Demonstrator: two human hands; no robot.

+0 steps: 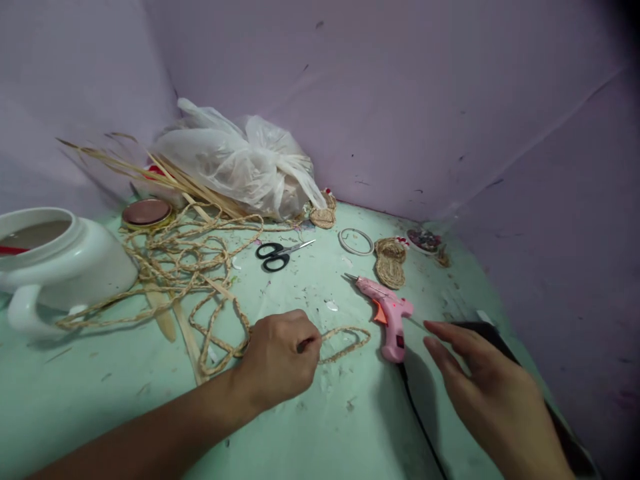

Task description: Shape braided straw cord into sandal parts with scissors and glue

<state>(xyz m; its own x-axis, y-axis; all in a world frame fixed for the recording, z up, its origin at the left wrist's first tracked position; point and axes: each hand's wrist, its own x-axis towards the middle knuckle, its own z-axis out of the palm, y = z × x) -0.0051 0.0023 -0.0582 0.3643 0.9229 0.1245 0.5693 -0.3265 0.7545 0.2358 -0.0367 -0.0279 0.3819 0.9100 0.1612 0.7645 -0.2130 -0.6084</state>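
Note:
My left hand [283, 353] is closed in a fist around a braided straw cord [350, 347], low over the table. A narrow loop of the cord sticks out to the right of the fist, and the rest runs left into a loose tangle [220, 317]. My right hand [487, 383] is open, its thumb and forefinger stretched out and apart. Those fingertips lie close to the back of a pink glue gun [390, 307], by the clear glue stick [417, 324] that juts from it. Whether they touch the stick is unclear. The gun's orange trigger and nozzle face left.
Black-handled scissors [280, 255], a white ring [356, 241] and a coiled straw piece with red beads [390, 263] lie behind my hands. A white teapot-like vessel [100, 260] stands left; a tied plastic bag [240, 160] rests against the wall. The gun's black cord [417, 417] trails forward.

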